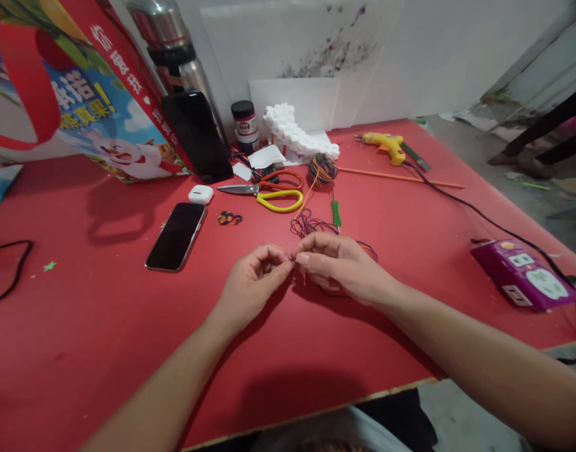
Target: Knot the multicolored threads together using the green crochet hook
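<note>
My left hand and my right hand meet fingertip to fingertip above the red table, each closed in a pinch. Between them is a bit of thin cord, mostly hidden by the fingers, with a short pale strand hanging below. Loose loops of multicoloured cord lie just beyond my right hand and partly under it. They lead back to a wound ball of the same cord. A green-handled tool with a thin metal shaft lies beside the loops. A small knotted multicoloured piece rests beyond my left hand.
Scissors with orange and yellow handles lie behind. Phones, a white earbud case and a gift bag are left. A yellow glue gun and purple power strip with black cable are right. A person's legs show beyond.
</note>
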Motion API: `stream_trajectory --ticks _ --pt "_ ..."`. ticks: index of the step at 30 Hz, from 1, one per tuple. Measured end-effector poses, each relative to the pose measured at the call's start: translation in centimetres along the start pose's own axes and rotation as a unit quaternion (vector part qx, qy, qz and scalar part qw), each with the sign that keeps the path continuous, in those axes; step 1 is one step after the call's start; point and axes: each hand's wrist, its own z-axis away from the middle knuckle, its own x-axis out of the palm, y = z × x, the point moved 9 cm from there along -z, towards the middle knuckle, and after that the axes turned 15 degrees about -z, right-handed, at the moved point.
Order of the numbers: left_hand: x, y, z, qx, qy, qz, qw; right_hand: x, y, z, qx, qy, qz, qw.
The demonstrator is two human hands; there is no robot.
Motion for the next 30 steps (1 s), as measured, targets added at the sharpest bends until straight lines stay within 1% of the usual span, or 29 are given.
stream_trajectory --ticks 4,7,11,13,15,19,22,24,27,30 --pt "0.0 0.4 0.1 0.006 -0.001 -0.006 1.0 -0.5 -0.3 -0.1 -0.019 0.015 0.03 0.999" --pt "-0.3 0.4 0.1 -0.01 0.01 0.03 0.999 -0.8 -0.5 -0.2 -0.029 0.015 0.076 0.997" --pt "-0.3 0.1 0.1 -0.045 0.004 0.073 0.996 0.1 -1.0 -0.2 -0.061 -0.034 0.176 0.982" --pt "-0.1 0.0 0.2 -0.05 0.002 0.073 0.996 0.4 -1.3 -0.1 -0.081 -0.05 0.196 0.976" --pt "-0.1 0.0 0.2 -0.048 0.012 0.083 0.995 0.5 -1.6 0.0 -0.099 -0.047 0.197 0.974" --pt "0.0 -0.1 0.3 -0.061 0.017 0.146 0.987 -0.3 -1.5 -0.2 -0.077 -0.019 0.134 0.988" --pt "0.0 -0.6 0.2 -0.095 0.024 0.196 0.976 -0.7 -1.5 -0.2 -0.077 0.004 0.116 0.99" --pt "-0.1 -1.0 0.2 -0.114 0.032 0.223 0.968 -0.5 -0.9 -0.3 -0.059 -0.004 0.133 0.989" --pt "-0.2 -1.2 0.1 -0.122 0.041 0.243 0.962 -0.1 0.4 -0.3 -0.031 -0.016 0.181 0.983" --pt "-0.3 -1.2 0.2 -0.119 0.054 0.242 0.962 0.2 0.6 -0.3 -0.058 -0.013 0.223 0.973"
